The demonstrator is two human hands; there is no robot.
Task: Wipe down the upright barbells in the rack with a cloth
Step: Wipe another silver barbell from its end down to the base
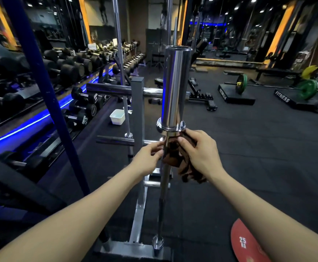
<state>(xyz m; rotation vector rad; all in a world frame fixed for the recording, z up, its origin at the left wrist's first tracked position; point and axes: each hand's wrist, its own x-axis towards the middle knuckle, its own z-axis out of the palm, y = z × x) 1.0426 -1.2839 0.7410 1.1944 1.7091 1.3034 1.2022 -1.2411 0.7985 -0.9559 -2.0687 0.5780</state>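
Left of centre, at nine o'clock from the work, a second barbell (123,76) stands upright with no cloth on it; whether it has been wiped cannot be told. The rack (138,114) post rises just beside it. The left hand (148,155) has curled fingers touching the shaft and the cloth's edge. At centre, the near barbell (174,86) stands upright, its chrome sleeve at twelve o'clock above the hands. The brown cloth (175,154) is wrapped round the shaft directly under the collar. The right hand (199,152) grips the cloth against the shaft, loose folds hanging toward five o'clock. Judged progress: wiping is at the top of this shaft; the length toward six o'clock, and probably the other bar, remain.
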